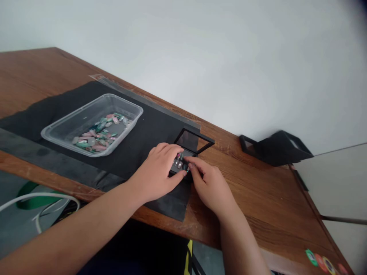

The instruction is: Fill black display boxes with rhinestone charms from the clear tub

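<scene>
A small black display box (pixel 191 144) with an open window lid sits at the edge of a black cloth (pixel 137 145). Inside it lie a few small coloured stones (pixel 179 164). My left hand (pixel 157 173) curls over the box's left side, thumb near its front edge. From the right, my right hand (pixel 209 185) reaches in with its fingertips pinched at the box's front corner, touching the stones; what it pinches is too small to make out. A clear plastic tray (pixel 54 130) with several pink and green stones (pixel 97 137) stands on the cloth to the left.
The wooden table (pixel 258 191) runs along a white wall. More black boxes (pixel 276 147) lie at the back right. White cable and green strap (pixel 31 200) hang below the table's front edge. Round stickers (pixel 321 261) mark the near right corner.
</scene>
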